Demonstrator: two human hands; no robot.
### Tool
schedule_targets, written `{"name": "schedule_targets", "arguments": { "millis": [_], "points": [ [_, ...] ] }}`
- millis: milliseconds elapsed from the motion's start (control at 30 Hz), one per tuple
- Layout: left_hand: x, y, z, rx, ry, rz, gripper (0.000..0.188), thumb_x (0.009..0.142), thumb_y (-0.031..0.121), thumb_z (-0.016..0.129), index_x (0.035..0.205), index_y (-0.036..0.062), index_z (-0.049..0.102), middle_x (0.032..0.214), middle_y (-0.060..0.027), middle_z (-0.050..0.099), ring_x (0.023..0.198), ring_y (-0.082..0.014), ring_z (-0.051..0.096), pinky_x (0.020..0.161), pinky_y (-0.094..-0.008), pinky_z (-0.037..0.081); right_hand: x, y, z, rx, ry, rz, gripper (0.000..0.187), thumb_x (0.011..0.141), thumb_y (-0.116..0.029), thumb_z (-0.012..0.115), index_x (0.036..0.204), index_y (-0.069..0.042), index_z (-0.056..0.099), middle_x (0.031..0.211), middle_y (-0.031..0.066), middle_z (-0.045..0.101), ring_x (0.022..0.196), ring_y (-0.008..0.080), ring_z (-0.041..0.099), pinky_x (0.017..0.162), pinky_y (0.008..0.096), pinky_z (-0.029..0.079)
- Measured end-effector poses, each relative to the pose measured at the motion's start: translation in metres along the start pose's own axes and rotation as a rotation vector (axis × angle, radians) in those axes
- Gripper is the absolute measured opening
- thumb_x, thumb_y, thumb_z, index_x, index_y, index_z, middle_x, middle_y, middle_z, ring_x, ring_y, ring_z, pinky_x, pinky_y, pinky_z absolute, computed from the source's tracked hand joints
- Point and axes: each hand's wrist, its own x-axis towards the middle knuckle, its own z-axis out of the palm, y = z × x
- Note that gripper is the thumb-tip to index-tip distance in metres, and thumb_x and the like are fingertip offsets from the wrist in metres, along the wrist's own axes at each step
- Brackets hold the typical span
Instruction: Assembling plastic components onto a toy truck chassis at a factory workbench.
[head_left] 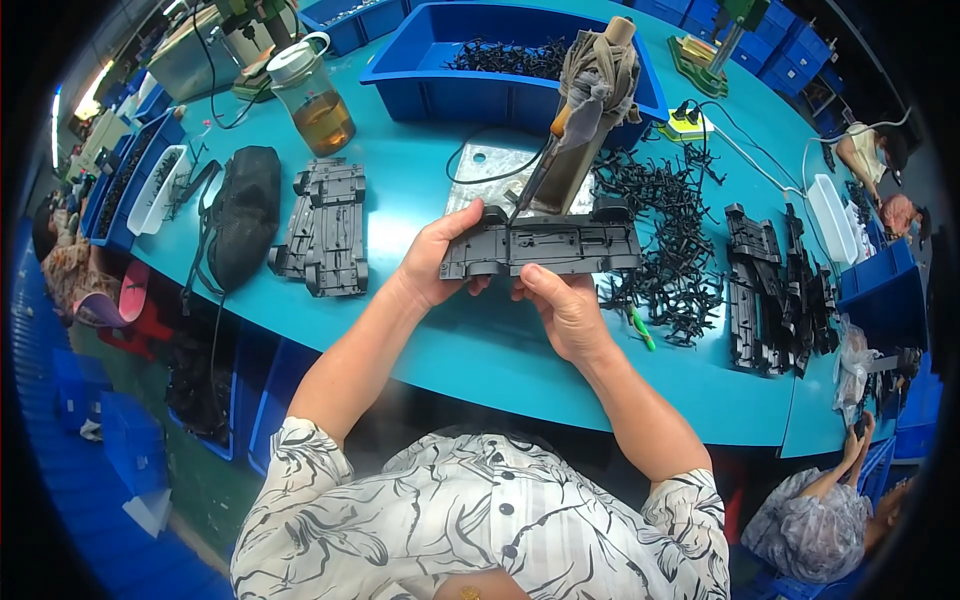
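Note:
Both my hands hold up a black plastic toy-car chassis point(575, 246), its ribbed face toward me. My left hand point(436, 256) grips the left end, thumb along the upper edge. My right hand point(562, 306) pinches the lower edge near the middle. Just beyond the part, a soldering iron point(538, 178) points downward, fixed to a cloth-wrapped upright post point(568, 182). Its tip meets the chassis' upper edge or ends very near it; I cannot tell which. To the right lies a loose pile of small black branching plastic parts point(665, 240).
Stacked chassis parts lie left point(325, 225) and right point(755, 290), beside a black bag point(246, 220). A lidded jar point(312, 103) and a blue bin point(430, 100) stand farther back. A power strip point(686, 124) trails cords. Another person point(810, 520) works at lower right.

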Motion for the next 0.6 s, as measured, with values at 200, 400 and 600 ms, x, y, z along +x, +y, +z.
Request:
{"name": "schedule_targets", "arguments": {
  "millis": [200, 400, 600],
  "points": [
    [0.0015, 0.0002, -0.0014, -0.025, -0.008, 0.006, 0.043, 0.093, 0.043, 0.042, 0.105, 0.0037, 0.055, 0.081, -0.0101, 0.064, 0.054, -0.0171, 0.061, 0.035, -0.0264, 0.044, 0.0016, -0.0023, 0.0009, -0.022, -0.006, -0.013, 0.026, 0.080, -0.018, 0.069, 0.098, -0.003, 0.057, 0.088, 0.0054, 0.060, 0.080, 0.0158, 0.056, 0.071, 0.0316, 0.046],
    [0.0028, -0.0010, -0.0036, -0.064, 0.003, 0.008, 0.043, 0.093, 0.043, 0.043, 0.103, 0.0034, 0.056, 0.080, -0.0102, 0.064, 0.052, -0.0175, 0.060, 0.034, -0.0269, 0.043, 0.0034, 0.0007, -0.0019, -0.030, -0.028, -0.007, 0.026, 0.081, -0.017, 0.069, 0.098, -0.003, 0.057, 0.088, 0.0054, 0.060, 0.079, 0.0161, 0.056, 0.071, 0.0319, 0.046],
    [0.0022, -0.0012, -0.0016, -0.066, 0.021, 0.006, 0.042, 0.093, 0.043, 0.044, 0.102, 0.0034, 0.056, 0.079, -0.0102, 0.064, 0.050, -0.0177, 0.059, 0.034, -0.0269, 0.043, 0.0030, 0.0008, -0.0016, -0.019, -0.022, -0.008, 0.026, 0.080, -0.019, 0.070, 0.097, -0.003, 0.058, 0.087, 0.0049, 0.061, 0.078, 0.0157, 0.057, 0.071, 0.0317, 0.046]
  ]
}}
